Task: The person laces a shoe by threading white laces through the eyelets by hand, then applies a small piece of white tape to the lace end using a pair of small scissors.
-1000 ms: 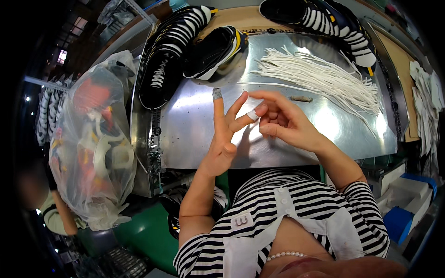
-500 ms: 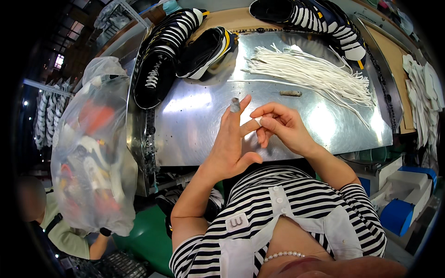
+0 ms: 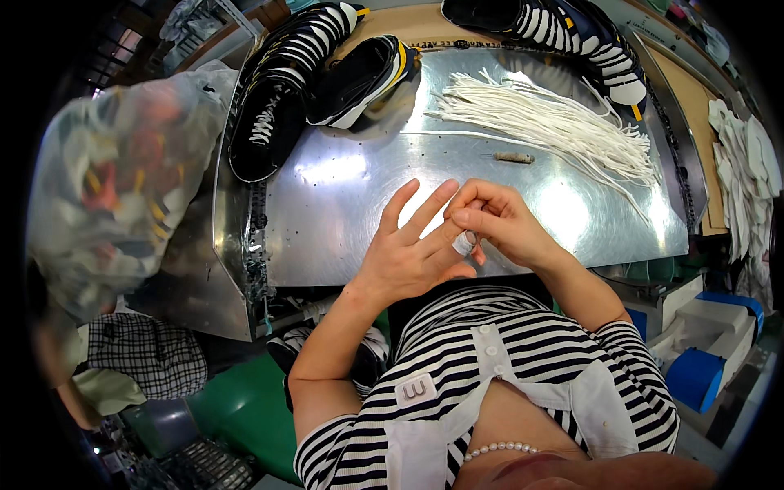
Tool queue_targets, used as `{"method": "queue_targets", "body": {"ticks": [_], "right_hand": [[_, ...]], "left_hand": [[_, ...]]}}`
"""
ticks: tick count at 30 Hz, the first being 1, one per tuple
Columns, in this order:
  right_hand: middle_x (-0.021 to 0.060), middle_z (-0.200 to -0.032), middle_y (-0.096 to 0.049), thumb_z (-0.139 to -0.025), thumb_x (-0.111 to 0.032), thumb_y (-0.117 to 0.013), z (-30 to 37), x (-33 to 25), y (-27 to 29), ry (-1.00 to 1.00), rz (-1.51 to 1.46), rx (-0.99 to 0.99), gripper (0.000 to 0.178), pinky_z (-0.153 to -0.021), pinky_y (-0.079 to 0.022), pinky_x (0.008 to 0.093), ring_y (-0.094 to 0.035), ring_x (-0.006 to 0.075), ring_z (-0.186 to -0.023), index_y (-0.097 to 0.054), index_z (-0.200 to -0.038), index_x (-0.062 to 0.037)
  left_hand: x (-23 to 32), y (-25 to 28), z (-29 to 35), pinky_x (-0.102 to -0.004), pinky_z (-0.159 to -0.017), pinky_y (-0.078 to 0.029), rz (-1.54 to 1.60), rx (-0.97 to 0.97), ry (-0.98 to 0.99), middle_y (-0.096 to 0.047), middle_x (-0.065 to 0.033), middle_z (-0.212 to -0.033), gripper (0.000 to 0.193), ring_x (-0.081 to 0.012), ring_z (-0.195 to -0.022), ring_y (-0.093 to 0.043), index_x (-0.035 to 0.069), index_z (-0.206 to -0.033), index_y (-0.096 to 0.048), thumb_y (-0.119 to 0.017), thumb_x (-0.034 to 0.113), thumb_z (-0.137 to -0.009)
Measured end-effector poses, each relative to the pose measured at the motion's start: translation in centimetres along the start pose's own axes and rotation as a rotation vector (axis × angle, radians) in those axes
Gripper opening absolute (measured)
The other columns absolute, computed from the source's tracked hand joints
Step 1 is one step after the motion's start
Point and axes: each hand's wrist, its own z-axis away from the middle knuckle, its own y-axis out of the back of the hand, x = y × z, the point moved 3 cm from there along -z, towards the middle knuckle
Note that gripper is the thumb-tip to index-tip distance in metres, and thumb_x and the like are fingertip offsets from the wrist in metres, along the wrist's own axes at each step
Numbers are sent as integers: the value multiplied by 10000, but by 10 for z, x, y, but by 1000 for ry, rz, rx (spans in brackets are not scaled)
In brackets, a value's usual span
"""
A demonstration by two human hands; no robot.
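Observation:
My left hand (image 3: 415, 260) is palm down above the metal table, with its fingers spread and holding nothing. A white finger wrap (image 3: 465, 242) is around one of its fingers. My right hand (image 3: 508, 224) pinches at that finger with thumb and forefinger, touching the wrap; its other fingers curl underneath, partly hidden. Beyond my hands lies a small grey-brown roll (image 3: 514, 158). Farther off to the right is a bundle of white shoelaces (image 3: 543, 126), one strand trailing left.
Dark shoes with white stripes (image 3: 282, 98) stand at the far left, beside a single black shoe (image 3: 359, 82). More striped shoes (image 3: 563, 37) line the far right of the metal table (image 3: 327, 220). A person carries a clear bag (image 3: 122, 180) at left. White pieces (image 3: 743, 171) hang at right.
My left hand has turned and lowered, and the grey wrap seen on a fingertip is now out of sight. The bagged shoes and the person have moved left.

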Motion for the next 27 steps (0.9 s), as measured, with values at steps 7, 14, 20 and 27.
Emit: {"method": "queue_targets", "body": {"ticks": [7, 14, 20, 27], "right_hand": [[109, -1086, -625, -1029, -451, -392, -11, -14, 16, 142, 176, 195, 562, -789, -529, 317, -624, 163, -938, -429, -1379, -13], [140, -1311, -553, -1035, -359, -432, -20, -3, 6, 130, 29, 135, 472, -1018, -412, 304, -546, 169, -1115, -449, -1380, -38], [142, -1287, -577, -1035, -326, -453, -15, 0, 19, 153, -218, 163, 451, -1013, -424, 313, -542, 201, -1199, -434, -1378, -33], [91, -1193, -617, -889, -116, -624, -12, 2, 75, 371, 1164, 472, 311, -938, -443, 372, -567, 265, -1121, -600, -1195, -68]], "left_hand": [[-10, -8, 8, -473, -1123, -274, 672, -47, 382, -336, -248, -1496, 887, -391, -1406, -310, 5, -1479, -281, -690, 470, -844], [-3, -30, -8, -480, -1204, -94, 2445, 441, 709, -93, -235, -1589, 1086, -334, -1480, -115, -17, -1523, -94, -355, 790, -845], [0, -43, -7, -455, -1196, -151, 2566, 631, 765, -210, -233, -1543, 983, -325, -1443, -207, -34, -1495, -188, -387, 711, -886], [-66, -38, 15, -298, -920, -483, 992, 409, 1043, -687, -130, -1058, 427, -156, -941, -634, -45, -1367, -467, -552, 87, -970]]}}
